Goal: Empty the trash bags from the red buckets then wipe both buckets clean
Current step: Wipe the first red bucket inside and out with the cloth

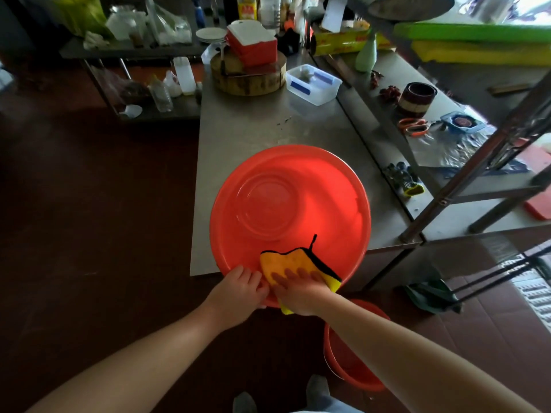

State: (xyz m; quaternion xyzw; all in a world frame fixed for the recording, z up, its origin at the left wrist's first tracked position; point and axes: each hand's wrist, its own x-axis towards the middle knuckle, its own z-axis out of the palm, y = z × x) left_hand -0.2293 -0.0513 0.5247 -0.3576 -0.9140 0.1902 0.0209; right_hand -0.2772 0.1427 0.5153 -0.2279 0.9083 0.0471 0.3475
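Head view: our left hand (238, 289) is curling over the near rim of the red bucket (298, 186) on the steel table (253, 129). Our right hand (301, 292) is pressing straight, spread fingers onto the yellow cloth (286, 260).

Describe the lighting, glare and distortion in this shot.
Head view: daylight from the right makes the bucket glow, with a bright sheen on its inner wall; the top-right corner is blown out; the floor at left sinks into near-black; the wide-angle lens bows the table edges; the background is soft.
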